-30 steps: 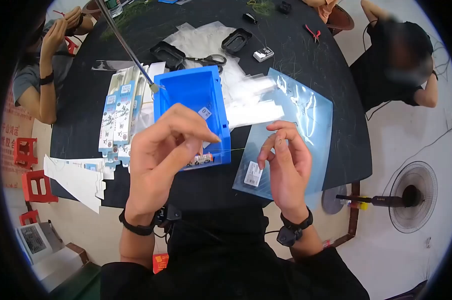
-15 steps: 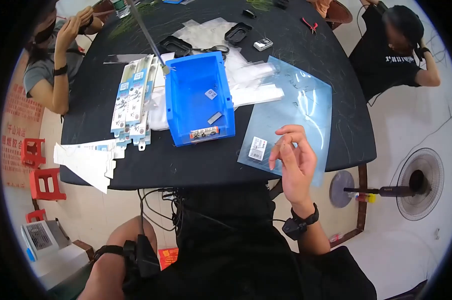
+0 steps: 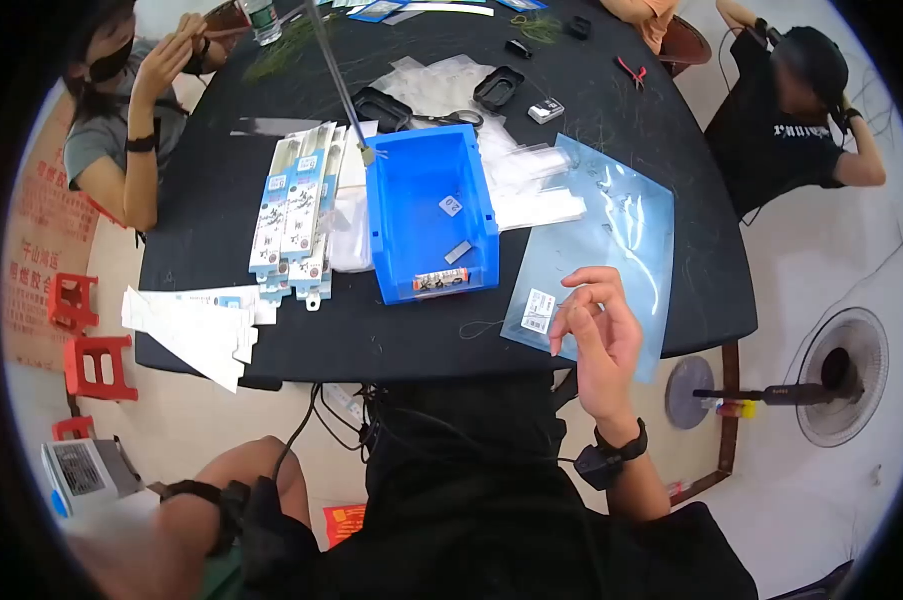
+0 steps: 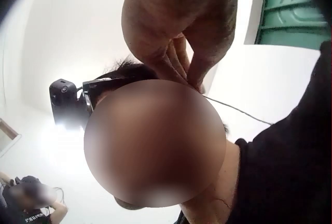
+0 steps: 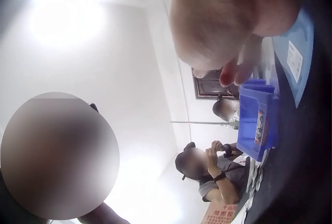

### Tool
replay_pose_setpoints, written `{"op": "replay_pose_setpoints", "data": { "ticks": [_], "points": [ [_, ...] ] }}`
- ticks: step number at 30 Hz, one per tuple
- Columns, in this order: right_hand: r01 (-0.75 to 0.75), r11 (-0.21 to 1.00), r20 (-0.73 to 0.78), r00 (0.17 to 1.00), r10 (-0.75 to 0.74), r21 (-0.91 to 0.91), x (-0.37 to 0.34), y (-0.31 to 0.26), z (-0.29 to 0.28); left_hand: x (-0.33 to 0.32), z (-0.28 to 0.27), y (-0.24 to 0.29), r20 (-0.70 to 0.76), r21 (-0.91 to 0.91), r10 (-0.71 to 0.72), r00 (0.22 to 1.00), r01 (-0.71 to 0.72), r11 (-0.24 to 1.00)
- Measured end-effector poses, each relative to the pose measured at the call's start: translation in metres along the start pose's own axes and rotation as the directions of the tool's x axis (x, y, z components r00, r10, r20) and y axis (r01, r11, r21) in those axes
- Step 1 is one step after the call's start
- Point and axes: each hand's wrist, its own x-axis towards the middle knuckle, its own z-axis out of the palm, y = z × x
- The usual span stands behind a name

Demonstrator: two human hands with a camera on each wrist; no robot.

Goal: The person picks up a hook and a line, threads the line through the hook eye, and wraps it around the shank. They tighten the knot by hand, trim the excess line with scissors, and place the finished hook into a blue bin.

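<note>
My left hand [image 3: 132, 535] is a blur at the lower left of the head view. In the left wrist view, that hand [image 4: 181, 27] is close to a blurred face, thumb and fingertips pinched together where a thin dark line [image 4: 238, 110] meets them. My right hand [image 3: 607, 345] hovers over the front of a light-blue sheet [image 3: 622, 230], its thumb bent against curled fingers. A fine looped line [image 3: 480, 323] lies left of it, and its far end is hard to see. Seen from the right wrist, this hand [image 5: 233, 22] hides its own grip.
A blue bin [image 3: 422, 200] holds small labels. Left of it are printed packages [image 3: 297, 215] and white card strips [image 3: 187, 325]. Behind are plastic bags, black trays, scissors [image 3: 457, 119] and red pliers [image 3: 632, 72]. A metal rod [image 3: 337, 75] leans beside the bin. Two people sit across the sides.
My left hand has gone from above the bin to the lower left, near the face. My right hand keeps its bent-finger pose. The table appears shifted as the head view moved.
</note>
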Motion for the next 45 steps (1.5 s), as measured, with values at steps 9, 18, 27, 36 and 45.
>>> {"op": "replay_pose_setpoints", "data": {
  "ticks": [9,18,27,36,45],
  "points": [
    [0.013,1.0,-0.104,0.994,-0.012,0.009,0.019,0.013,-0.026,-0.002,-0.032,-0.045,0.027,-0.22,-0.267,0.963,0.266,0.938],
    [-0.013,0.996,-0.158,0.987,-0.002,-0.091,0.051,0.018,-0.053,0.029,-0.084,-0.045,0.266,0.016,-0.862,0.43,0.893,0.45],
    [-0.067,0.997,-0.109,0.992,0.069,0.028,0.045,0.043,-0.053,0.039,-0.03,-0.081,0.044,-0.083,-0.011,0.999,0.015,0.996],
    [-0.107,0.989,-0.156,0.98,0.123,0.102,0.046,0.041,-0.055,0.05,-0.047,-0.103,0.134,-0.099,-0.091,0.987,0.104,0.99],
    [-0.104,0.994,-0.147,0.983,0.109,0.037,0.045,0.042,-0.053,0.05,-0.062,-0.102,0.161,-0.125,-0.082,0.983,0.103,0.987]
  ]
}}
